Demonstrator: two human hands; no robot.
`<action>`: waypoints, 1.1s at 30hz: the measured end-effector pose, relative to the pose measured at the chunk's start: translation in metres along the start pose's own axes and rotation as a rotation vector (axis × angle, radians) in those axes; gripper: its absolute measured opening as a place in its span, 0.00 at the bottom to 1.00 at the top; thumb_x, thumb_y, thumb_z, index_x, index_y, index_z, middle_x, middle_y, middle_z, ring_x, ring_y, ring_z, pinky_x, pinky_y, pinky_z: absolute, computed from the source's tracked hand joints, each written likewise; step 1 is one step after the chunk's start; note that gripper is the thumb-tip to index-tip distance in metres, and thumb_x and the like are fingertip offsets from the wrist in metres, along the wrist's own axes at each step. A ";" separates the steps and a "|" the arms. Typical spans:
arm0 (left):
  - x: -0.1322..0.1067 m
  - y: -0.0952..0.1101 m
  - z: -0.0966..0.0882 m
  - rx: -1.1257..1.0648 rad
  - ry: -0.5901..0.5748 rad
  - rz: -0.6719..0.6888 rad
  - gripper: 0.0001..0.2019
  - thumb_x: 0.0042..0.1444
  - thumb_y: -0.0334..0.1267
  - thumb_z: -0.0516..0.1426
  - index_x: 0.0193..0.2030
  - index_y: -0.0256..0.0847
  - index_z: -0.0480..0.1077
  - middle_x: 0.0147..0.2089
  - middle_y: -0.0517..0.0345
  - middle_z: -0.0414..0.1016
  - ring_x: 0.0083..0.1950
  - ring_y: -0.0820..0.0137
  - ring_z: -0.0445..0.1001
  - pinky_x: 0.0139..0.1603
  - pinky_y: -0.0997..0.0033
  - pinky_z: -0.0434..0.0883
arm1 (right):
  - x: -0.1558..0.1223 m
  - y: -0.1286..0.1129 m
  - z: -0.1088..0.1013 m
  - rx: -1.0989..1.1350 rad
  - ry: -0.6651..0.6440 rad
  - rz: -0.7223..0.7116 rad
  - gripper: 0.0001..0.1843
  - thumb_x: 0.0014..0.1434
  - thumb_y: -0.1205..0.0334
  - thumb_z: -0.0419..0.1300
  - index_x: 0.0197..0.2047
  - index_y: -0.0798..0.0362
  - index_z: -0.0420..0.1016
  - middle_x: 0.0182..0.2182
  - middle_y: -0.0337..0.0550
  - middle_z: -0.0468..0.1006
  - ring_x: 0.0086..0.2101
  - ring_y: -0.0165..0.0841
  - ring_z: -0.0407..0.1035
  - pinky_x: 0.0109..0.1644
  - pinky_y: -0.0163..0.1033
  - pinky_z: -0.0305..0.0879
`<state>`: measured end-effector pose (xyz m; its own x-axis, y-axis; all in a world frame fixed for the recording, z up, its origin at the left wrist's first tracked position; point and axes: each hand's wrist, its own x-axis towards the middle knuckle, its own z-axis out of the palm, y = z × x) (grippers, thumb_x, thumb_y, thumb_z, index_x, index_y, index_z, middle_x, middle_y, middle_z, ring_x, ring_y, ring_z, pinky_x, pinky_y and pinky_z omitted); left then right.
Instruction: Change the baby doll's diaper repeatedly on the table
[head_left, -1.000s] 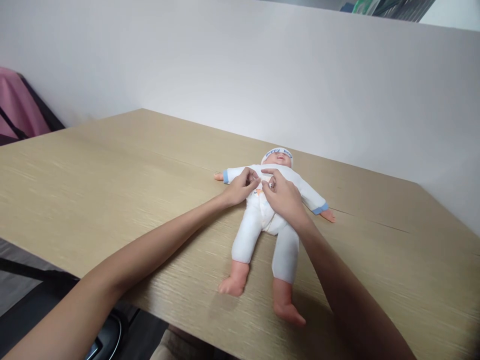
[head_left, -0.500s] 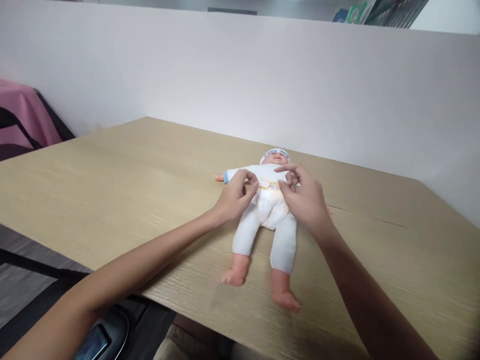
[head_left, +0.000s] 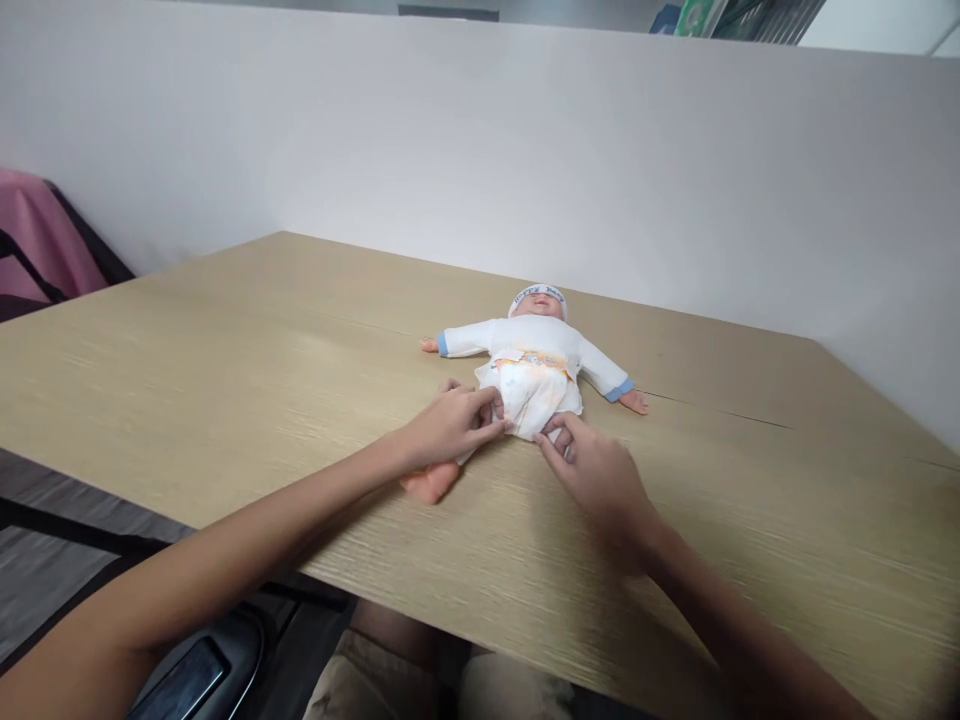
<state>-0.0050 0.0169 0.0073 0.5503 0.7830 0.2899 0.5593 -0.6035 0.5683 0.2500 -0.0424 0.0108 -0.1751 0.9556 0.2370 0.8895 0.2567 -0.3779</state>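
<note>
A baby doll (head_left: 536, 332) lies on its back on the table, head toward the wall, arms spread. It wears a white top with blue cuffs and a white cap with blue lettering. Around its hips is a white diaper (head_left: 529, 388) with an orange-patterned waistband. My left hand (head_left: 459, 422) pinches the diaper's lower edge at one leg, thumb and fingers together. At the other leg, my right hand (head_left: 592, 462) pinches that lower edge. One doll foot (head_left: 433, 483) shows below my left wrist; the other leg is hidden behind my right hand.
The wooden table (head_left: 225, 350) meets a white partition (head_left: 375, 150) at the back. Pink cloth (head_left: 45, 235) hangs over a chair at the left. Below the table's front edge, a phone (head_left: 182, 682) lies on a grey surface beside my knees.
Both hands have moved down from the diaper's waistband to its leg edges, and their fingers have closed there. The doll's legs are now spread wider and mostly covered by my hands.
</note>
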 end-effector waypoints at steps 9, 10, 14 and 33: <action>0.004 -0.005 0.011 -0.014 0.039 0.001 0.14 0.70 0.51 0.64 0.37 0.45 0.75 0.34 0.59 0.79 0.40 0.62 0.74 0.54 0.56 0.64 | -0.009 -0.015 0.018 -0.198 0.073 -0.100 0.12 0.77 0.50 0.59 0.49 0.49 0.78 0.50 0.50 0.81 0.38 0.42 0.77 0.35 0.44 0.60; 0.004 -0.006 0.011 -0.024 0.047 0.012 0.13 0.70 0.49 0.64 0.37 0.45 0.75 0.37 0.58 0.80 0.43 0.60 0.75 0.56 0.56 0.65 | -0.010 -0.015 0.019 -0.187 0.076 -0.105 0.12 0.76 0.51 0.60 0.50 0.49 0.78 0.51 0.50 0.81 0.39 0.43 0.77 0.35 0.45 0.62; 0.002 -0.006 0.010 -0.123 0.108 0.069 0.08 0.69 0.45 0.64 0.41 0.46 0.78 0.57 0.49 0.79 0.60 0.55 0.77 0.64 0.53 0.71 | -0.015 -0.013 0.019 -0.104 0.093 -0.120 0.12 0.76 0.52 0.59 0.54 0.48 0.78 0.56 0.50 0.80 0.46 0.45 0.79 0.42 0.46 0.69; 0.011 -0.013 0.010 -0.415 0.060 -0.046 0.10 0.60 0.42 0.67 0.40 0.45 0.71 0.39 0.59 0.74 0.43 0.63 0.71 0.47 0.63 0.68 | 0.001 -0.007 0.014 0.507 0.138 0.204 0.22 0.64 0.43 0.66 0.53 0.46 0.70 0.36 0.39 0.83 0.28 0.36 0.71 0.36 0.42 0.66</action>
<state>0.0001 0.0320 -0.0051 0.4864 0.8226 0.2945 0.2787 -0.4655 0.8400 0.2379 -0.0413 0.0014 0.0665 0.9741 0.2160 0.5798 0.1385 -0.8029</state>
